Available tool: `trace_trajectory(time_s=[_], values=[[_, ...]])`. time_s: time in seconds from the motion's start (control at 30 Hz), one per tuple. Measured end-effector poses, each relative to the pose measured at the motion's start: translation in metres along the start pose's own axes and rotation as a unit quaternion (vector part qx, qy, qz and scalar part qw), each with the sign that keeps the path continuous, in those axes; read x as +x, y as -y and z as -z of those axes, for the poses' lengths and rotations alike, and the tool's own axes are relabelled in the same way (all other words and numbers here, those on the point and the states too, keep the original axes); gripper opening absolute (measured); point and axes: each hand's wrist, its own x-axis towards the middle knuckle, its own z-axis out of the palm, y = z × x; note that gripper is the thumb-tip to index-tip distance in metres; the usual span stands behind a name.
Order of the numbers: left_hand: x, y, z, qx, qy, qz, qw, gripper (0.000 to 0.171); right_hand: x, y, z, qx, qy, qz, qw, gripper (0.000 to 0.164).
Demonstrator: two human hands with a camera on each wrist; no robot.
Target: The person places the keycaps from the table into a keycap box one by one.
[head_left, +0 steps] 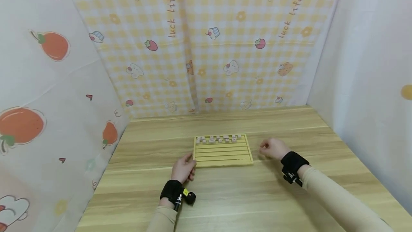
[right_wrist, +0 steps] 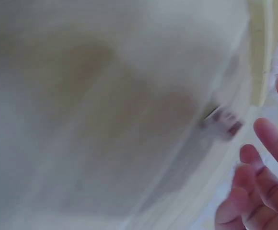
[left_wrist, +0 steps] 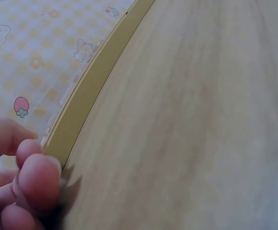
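Note:
A yellow grooved board (head_left: 222, 155) lies on the wooden table, with small pale tiles (head_left: 211, 141) in its two far rows. My left hand (head_left: 183, 169) is at the board's near left corner, relaxed fingers against the edge. In the left wrist view, its fingertips (left_wrist: 39, 177) lie right at the end of the board's side wall (left_wrist: 88, 91). To the right of the board is my right hand (head_left: 273, 148), above the table. The right wrist view shows its thumb and fingers (right_wrist: 273, 139) parted, with a small blurred pale tile (right_wrist: 225, 122) bearing dark marks just off the fingertips.
The wooden table (head_left: 225, 199) extends around the board on all sides. A yellow checked cloth (head_left: 206, 56) hangs behind it, with fruit-printed sheeting (head_left: 64, 85) on the left and a pale sheet (head_left: 363, 74) on the right.

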Motion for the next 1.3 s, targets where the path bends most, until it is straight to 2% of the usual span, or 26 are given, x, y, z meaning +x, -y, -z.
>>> trace_trajectory(time_s=[0.13,0.3,0.47,0.53,0.6,0.63,0.67,0.7,0.73,0.83,0.9,1.0,1.03,1.07,1.13,1.3], values=[[0.000,-0.001,0.003,0.010,0.001,0.008,0.9999,0.060,-0.014,-0.009,-0.003,-0.030,0.008,0.002,1.000,0.022],[0.000,-0.003,-0.001,0.006,0.013,0.004,0.9999,0.055,-0.027,-0.016,-0.009,-0.042,-0.036,0.009,0.998,0.013],[0.000,0.000,-0.002,0.007,0.013,0.008,0.9999,0.053,-0.026,-0.017,-0.012,-0.028,-0.042,0.003,0.999,0.010],[-0.001,0.001,-0.002,0.008,0.011,0.008,0.9999,0.053,-0.025,-0.018,-0.011,-0.001,-0.033,-0.006,0.999,0.011],[-0.002,0.001,-0.003,0.005,0.011,0.004,0.9999,0.052,-0.022,-0.019,-0.009,0.075,-0.017,-0.029,0.997,0.016],[-0.002,0.001,-0.003,0.005,0.011,0.001,0.9999,0.052,-0.021,-0.019,-0.007,0.127,-0.007,-0.044,0.991,0.021],[-0.003,0.000,-0.003,0.005,0.012,-0.002,0.9999,0.052,-0.019,-0.019,-0.005,0.188,0.002,-0.060,0.980,0.026],[-0.003,0.000,-0.003,0.005,0.012,-0.003,0.9999,0.052,-0.017,-0.019,-0.003,0.258,0.009,-0.076,0.963,0.031],[-0.004,-0.001,-0.003,0.006,0.012,-0.005,0.9999,0.052,-0.015,-0.018,-0.001,0.326,0.016,-0.082,0.942,0.036],[-0.004,-0.003,-0.002,0.009,0.006,-0.006,0.9999,0.051,-0.008,-0.012,0.007,0.503,0.039,-0.085,0.859,0.045],[-0.004,-0.004,-0.002,0.008,0.003,-0.004,1.0000,0.051,-0.004,-0.007,0.011,0.598,0.058,-0.069,0.796,0.040],[-0.004,-0.004,-0.002,0.006,0.002,-0.004,1.0000,0.051,0.000,0.001,0.015,0.697,0.083,-0.055,0.710,0.035],[-0.004,-0.004,-0.002,0.004,0.003,-0.004,1.0000,0.051,0.001,0.004,0.015,0.718,0.090,-0.050,0.688,0.036],[-0.004,-0.003,-0.002,0.003,0.003,-0.004,1.0000,0.051,0.002,0.006,0.016,0.734,0.095,-0.047,0.671,0.037],[-0.003,-0.002,-0.002,-0.001,0.004,-0.004,1.0000,0.051,0.003,0.010,0.016,0.754,0.104,-0.032,0.648,0.039],[-0.004,-0.001,-0.002,-0.005,0.005,-0.002,1.0000,0.052,0.004,0.014,0.014,0.781,0.127,0.014,0.611,0.039]])
